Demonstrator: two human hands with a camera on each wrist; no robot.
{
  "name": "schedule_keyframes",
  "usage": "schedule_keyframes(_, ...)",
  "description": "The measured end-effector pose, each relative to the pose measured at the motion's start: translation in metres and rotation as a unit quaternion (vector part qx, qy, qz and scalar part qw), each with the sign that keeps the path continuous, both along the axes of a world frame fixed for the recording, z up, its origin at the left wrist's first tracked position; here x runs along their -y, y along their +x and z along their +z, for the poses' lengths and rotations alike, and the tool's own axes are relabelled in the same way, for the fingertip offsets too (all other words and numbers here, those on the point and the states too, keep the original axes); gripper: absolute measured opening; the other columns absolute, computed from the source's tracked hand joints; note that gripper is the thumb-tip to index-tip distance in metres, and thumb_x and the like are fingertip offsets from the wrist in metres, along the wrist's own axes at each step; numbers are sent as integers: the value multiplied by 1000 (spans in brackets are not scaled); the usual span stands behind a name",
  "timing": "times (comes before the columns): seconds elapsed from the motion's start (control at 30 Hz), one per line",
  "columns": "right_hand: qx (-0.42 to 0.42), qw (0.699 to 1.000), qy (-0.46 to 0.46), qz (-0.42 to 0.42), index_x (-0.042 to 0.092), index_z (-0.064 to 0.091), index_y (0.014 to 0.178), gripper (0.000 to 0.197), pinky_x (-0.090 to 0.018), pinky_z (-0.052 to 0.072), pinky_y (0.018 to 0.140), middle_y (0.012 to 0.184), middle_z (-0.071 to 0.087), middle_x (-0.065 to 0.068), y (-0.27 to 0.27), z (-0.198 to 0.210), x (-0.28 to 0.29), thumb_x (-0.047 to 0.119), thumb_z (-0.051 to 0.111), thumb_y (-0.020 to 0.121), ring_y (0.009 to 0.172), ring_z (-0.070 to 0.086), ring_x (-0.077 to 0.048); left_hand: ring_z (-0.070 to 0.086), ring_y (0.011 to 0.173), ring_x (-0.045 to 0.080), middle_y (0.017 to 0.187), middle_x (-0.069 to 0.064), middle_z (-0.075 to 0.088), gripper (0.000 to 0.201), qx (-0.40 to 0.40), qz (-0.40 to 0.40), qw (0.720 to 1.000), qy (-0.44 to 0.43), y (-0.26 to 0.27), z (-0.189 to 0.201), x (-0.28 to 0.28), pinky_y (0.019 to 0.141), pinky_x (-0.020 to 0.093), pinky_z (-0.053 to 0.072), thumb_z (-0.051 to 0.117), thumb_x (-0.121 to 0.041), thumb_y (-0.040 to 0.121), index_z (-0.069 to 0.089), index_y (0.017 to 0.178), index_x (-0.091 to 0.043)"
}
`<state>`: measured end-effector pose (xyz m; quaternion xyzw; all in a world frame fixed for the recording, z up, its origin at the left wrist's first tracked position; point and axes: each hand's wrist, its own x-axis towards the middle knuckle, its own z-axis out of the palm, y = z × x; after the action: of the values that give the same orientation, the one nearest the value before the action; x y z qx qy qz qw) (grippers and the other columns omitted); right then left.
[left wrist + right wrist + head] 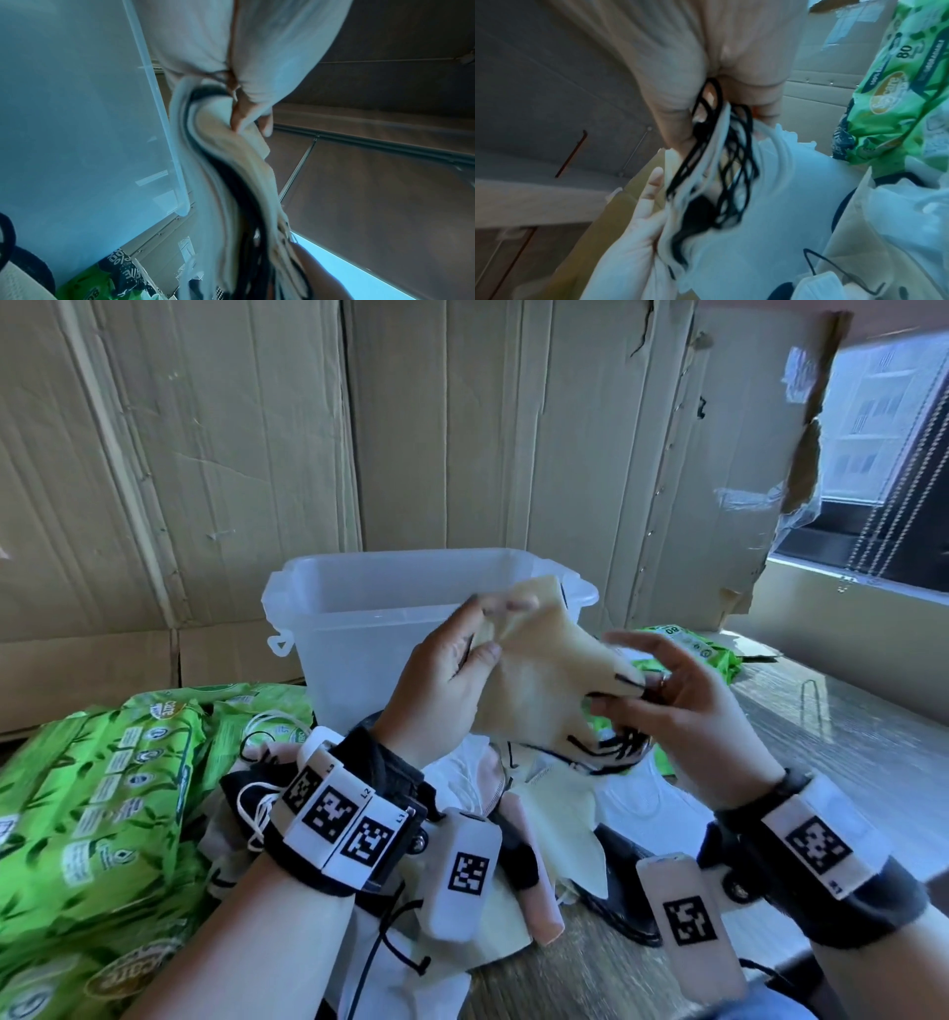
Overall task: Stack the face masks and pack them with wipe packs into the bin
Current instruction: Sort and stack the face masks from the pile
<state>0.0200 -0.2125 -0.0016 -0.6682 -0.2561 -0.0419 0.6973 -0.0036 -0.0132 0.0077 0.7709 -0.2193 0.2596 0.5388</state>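
Observation:
I hold a stack of face masks [544, 680], cream on the outside with black ear loops [616, 747], in the air in front of the clear plastic bin [359, 629]. My left hand [452, 670] pinches the stack's upper left end [244, 132] between thumb and fingers. My right hand [683, 690] pinches the lower right end with the bunched black loops [721, 146]; its other fingers are spread. More loose masks [539, 809] lie in a heap on the table under my hands. Green wipe packs [102, 793] are piled at the left; another [693, 654] lies right of the bin.
Cardboard sheets [462, 428] stand behind the bin and at the left. The wooden table [847, 726] stretches to the right, with a window [883, 433] beyond it. The bin looks empty from here.

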Motion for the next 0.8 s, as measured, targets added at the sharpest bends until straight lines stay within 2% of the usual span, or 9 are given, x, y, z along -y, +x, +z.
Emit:
schedule_keyframes(0.13,-6,1000,16,-15,19,56,105,50,-23,53,57,64,67,-4,5,-4,6,-19,60,73,51,60,-14,60,87,4,83,-18,69,44,-48,18,999,-11,-3,-1,3,81,13,42,44,0,92,72,77,-30)
schedule_keyframes(0.27,-17,1000,-13,9,19,62,96,44,-25,55,60,67,68,-7,13,-7,17,8,79,58,53,62,-16,49,55,3,57,-4,64,26,-56,52,996,-51,-3,-1,2,61,13,37,58,-9,81,68,70,-30)
schedule_keyframes(0.33,-48,999,-7,5,21,65,92,61,-26,56,62,69,68,-8,20,-9,24,31,90,37,56,64,-17,57,60,-4,63,-12,67,24,-56,68,996,-34,-4,-2,5,67,11,43,71,-7,78,68,68,-29)
schedule_keyframes(0.4,-89,996,-3,3,19,66,89,68,-26,56,57,68,67,-7,26,-12,29,41,91,30,55,63,-16,62,71,-2,75,-5,72,25,-49,90,995,-12,-4,-3,8,76,12,46,76,-8,74,67,65,-30)
schedule_keyframes(0.5,-119,987,-109,-11,17,60,88,45,-27,52,53,61,66,0,25,-16,33,41,78,54,53,61,-12,62,70,-7,77,-5,71,27,-48,88,995,-7,-3,-1,3,76,9,45,76,-4,74,66,64,-28)
schedule_keyframes(0.57,-84,944,-317,-32,20,57,98,36,-33,49,68,79,65,-1,24,-24,34,29,74,67,71,61,-16,59,65,-13,70,-16,67,27,-50,86,995,-5,-2,2,-2,70,3,41,75,-2,75,66,64,-25)
schedule_keyframes(0.63,-60,829,-555,20,25,50,119,59,-34,44,86,111,54,-2,20,-38,33,29,79,68,98,54,-21,58,62,-16,59,-26,62,27,-50,88,995,3,-2,3,-3,67,0,39,74,-2,75,66,64,-25)
schedule_keyframes(0.7,-55,722,-685,81,30,35,135,82,-32,39,95,128,40,-2,14,-51,28,36,80,67,115,42,-21,57,61,-16,55,-27,60,26,-48,89,995,12,-3,3,0,66,0,38,75,-4,75,66,63,-26)
schedule_keyframes(0.8,-34,699,-709,85,28,23,142,95,-33,37,98,140,39,-5,10,-54,20,37,80,67,122,40,-23,56,60,-16,54,-28,60,27,-40,96,994,22,-5,4,1,65,1,37,76,-6,75,66,63,-29)
